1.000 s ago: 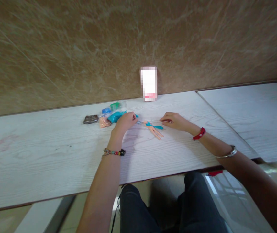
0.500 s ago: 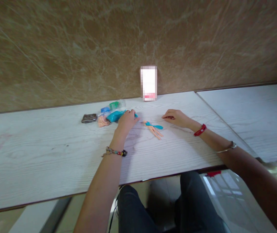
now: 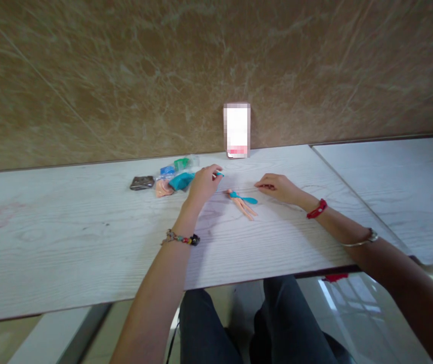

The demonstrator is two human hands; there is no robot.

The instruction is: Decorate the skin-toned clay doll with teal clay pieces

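One peach-and-teal doll-shaped figure (image 3: 239, 203) lies on the counter (image 3: 68, 253) in the head view, seemingly for easy reach. Up-left of the figure, the left hand (image 3: 204, 184) curls beside a teal bit (image 3: 220, 174); whether it grips it, I cannot tell. Right of the figure, the right hand (image 3: 277, 187) pinches narrow, contents hidden. Behind the figure, a phone (image 3: 236, 129) leans on the wall (image 3: 87, 76), presumably for viewing.

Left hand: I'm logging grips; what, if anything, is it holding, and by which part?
The left hand apparently pinches a teal piece in its fingertips; which part can't be told.
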